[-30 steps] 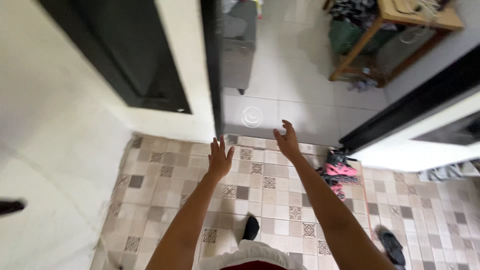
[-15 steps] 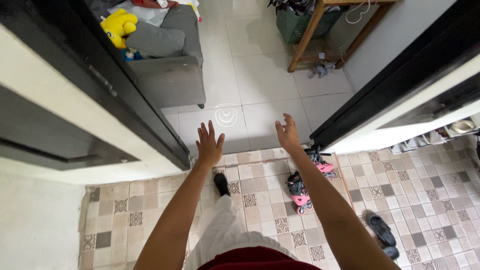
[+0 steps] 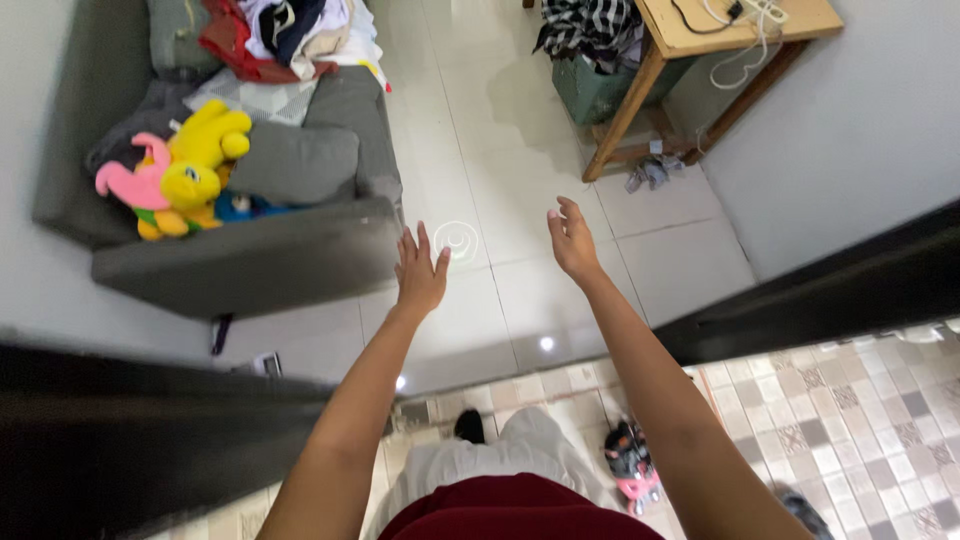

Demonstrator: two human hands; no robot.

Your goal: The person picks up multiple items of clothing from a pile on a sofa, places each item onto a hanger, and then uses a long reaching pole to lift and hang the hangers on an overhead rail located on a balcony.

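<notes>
Both my arms reach forward over a doorway. My left hand (image 3: pixel 419 271) is held flat with fingers spread and holds nothing. My right hand (image 3: pixel 572 240) is also empty, fingers loosely apart. Both hover above the white tiled floor (image 3: pixel 500 150) of a room. The nearest thing to my left hand is the grey sofa (image 3: pixel 240 255), just to its left. My foot in a black sock (image 3: pixel 469 426) stands on the patterned tiles at the threshold.
Yellow and pink soft toys (image 3: pixel 180 175) and a heap of clothes (image 3: pixel 285 30) lie on the sofa. A wooden table (image 3: pixel 700 50) with a green basket (image 3: pixel 600 85) under it stands far right. Black door frames (image 3: pixel 830 290) flank me. Pink skates (image 3: pixel 635 460) lie near my feet.
I have stepped forward through the doorway; the sofa, toys and table came nearer and the patterned tiles slid behind. Both hands stayed raised and empty.
</notes>
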